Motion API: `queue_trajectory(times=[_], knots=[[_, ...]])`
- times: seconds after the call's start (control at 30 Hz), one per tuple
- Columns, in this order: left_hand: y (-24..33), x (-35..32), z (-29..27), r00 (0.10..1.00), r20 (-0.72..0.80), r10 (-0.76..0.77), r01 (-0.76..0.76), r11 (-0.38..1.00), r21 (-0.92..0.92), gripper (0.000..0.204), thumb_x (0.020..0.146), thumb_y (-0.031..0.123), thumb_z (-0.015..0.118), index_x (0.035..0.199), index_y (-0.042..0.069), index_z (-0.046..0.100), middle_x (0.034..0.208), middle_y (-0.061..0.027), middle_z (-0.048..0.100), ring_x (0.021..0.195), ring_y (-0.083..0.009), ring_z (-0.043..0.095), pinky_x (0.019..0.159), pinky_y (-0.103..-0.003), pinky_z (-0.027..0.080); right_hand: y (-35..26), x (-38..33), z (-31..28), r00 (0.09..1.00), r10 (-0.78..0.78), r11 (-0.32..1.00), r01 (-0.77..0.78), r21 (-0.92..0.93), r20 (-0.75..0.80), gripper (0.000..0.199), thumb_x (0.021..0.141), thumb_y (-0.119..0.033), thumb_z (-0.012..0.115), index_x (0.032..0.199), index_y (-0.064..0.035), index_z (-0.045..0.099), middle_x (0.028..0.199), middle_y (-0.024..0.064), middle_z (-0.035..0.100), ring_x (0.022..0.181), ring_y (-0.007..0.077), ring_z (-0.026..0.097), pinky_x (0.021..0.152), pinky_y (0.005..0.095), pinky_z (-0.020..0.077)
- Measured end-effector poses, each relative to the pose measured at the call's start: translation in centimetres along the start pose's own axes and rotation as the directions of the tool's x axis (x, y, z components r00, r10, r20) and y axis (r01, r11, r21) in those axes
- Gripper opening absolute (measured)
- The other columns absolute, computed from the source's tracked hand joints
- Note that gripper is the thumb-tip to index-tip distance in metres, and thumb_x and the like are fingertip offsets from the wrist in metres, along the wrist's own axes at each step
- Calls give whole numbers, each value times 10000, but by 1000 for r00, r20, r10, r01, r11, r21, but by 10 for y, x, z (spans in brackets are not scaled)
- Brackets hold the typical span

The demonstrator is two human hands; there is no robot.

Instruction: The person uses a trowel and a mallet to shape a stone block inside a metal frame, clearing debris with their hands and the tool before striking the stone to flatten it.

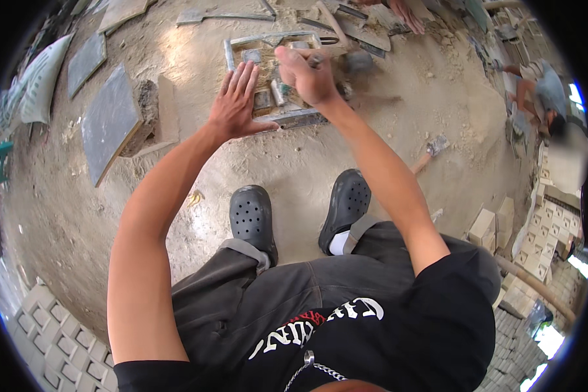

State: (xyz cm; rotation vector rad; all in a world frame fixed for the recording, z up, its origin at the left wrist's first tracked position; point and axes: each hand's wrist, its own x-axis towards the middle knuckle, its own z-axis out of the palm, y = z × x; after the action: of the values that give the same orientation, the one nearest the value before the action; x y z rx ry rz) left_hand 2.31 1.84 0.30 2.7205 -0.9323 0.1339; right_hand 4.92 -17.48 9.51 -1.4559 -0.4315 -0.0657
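Observation:
A rectangular metal mould frame (300, 119) lies on the ground ahead of my feet, with square blocks and sandy material inside. My left hand (234, 108) is spread flat over its left near corner, fingers stretched forward and thumb out to the right. Over the frame's right side my right hand (310, 77) is closed in a fist around a hammer-like tool; the end of its handle (315, 61) shows at the fist. A dark head (358, 63), smeared by motion, appears just right of the fist. The fist partly hides the frame's inside.
Grey slabs (111, 121) lie at left, near a white sack (44, 78). Beyond the frame are a wooden handle (333, 25) and metal strips. A scraper (438, 145) lies at right. Another person's hand (405, 14) shows at top; a person (545, 91) works at far right beside stacked blocks (547, 238).

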Motion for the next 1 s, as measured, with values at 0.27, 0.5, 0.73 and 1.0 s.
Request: queue_trajectory(times=[0.27, 0.5, 0.73, 1.0], knots=[[-5, -1, -3, 999, 44, 6, -12, 993, 119, 1351, 690, 916, 500, 1539, -72, 141, 1615, -235, 167, 1522, -351, 106, 1243, -458, 83, -109, 42, 24, 727, 178, 979, -201, 43, -664, 510, 991, -334, 597, 569, -95, 440, 521, -34, 459, 479, 83, 417, 466, 299, 343], [4, 6, -8, 996, 89, 6, -16, 992, 121, 1365, 681, 932, 484, 1543, -67, 134, 1621, -236, 144, 1526, -353, 83, 1239, -471, 81, -18, -5, 16, 760, -58, 947, -164, -277, -648, 591, 977, -370, 597, 523, -15, 464, 437, 17, 435, 437, 116, 451, 471, 347, 339], [10, 8, 7, 996, 73, -58, 52, 996, 79, 1362, 695, 936, 459, 1530, -94, 149, 1616, -253, 148, 1529, -349, 64, 1240, -468, 53, -26, 14, -8, 944, 309, 946, -293, 138, -118, 546, 975, -327, 616, 510, -134, 404, 459, -1, 397, 403, 117, 370, 419, 309, 315], [19, 11, 6, 993, 43, -108, 106, 993, 44, 1293, 735, 906, 459, 1524, -83, 194, 1612, -243, 174, 1526, -353, 80, 1232, -509, 47, -30, 10, 2, 806, 188, 982, -143, 124, -562, 554, 987, -359, 593, 528, -68, 487, 495, -23, 478, 426, 97, 419, 432, 302, 324]])
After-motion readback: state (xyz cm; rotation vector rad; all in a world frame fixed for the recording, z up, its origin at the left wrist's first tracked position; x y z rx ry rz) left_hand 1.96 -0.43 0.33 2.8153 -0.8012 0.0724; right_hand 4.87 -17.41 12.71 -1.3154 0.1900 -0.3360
